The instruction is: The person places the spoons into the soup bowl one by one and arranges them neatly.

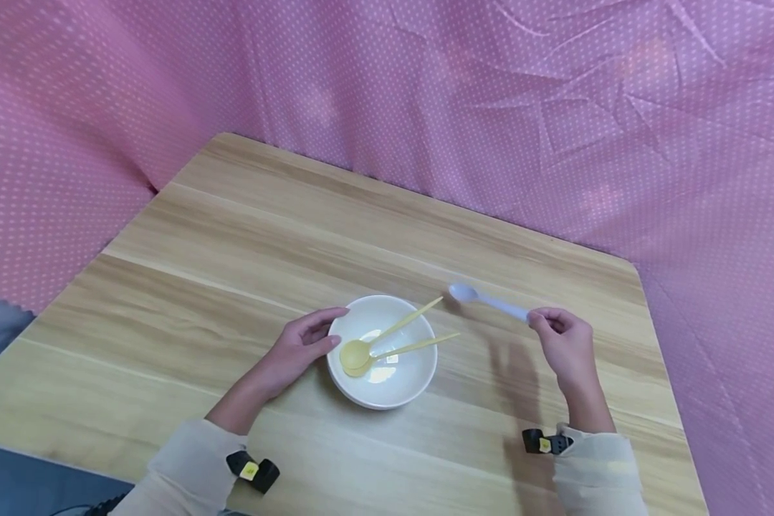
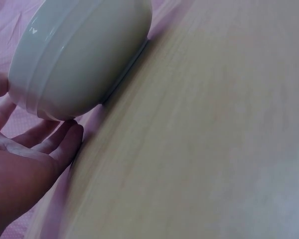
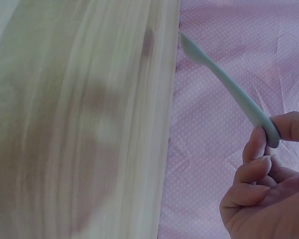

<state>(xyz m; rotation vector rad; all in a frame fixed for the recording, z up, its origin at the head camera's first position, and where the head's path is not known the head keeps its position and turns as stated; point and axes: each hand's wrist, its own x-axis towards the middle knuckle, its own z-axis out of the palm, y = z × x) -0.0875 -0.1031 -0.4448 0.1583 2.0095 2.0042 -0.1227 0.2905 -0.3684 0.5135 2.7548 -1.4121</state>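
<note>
A white bowl (image 1: 403, 383) stands on the wooden table, with my left hand (image 1: 299, 347) at its left side. The thumb and fingers spread around the bowl wall (image 2: 84, 59) near the rim. Two yellow spoons (image 1: 356, 355) lie in the bowl, heads overlapping at the left and handles sticking out over the right rim. My right hand (image 1: 564, 340) pinches the handle end of a pale lilac spoon (image 1: 499, 304) between thumb and fingers. That spoon (image 3: 234, 89) is raised above the table, right of the bowl, its head pointing left.
The wooden table (image 1: 264, 215) has its far edge against a pink dotted cloth (image 1: 393, 93), which also hangs at the left and right. Black devices with yellow tags are strapped at the left wrist (image 1: 253, 471) and right wrist (image 1: 547, 441).
</note>
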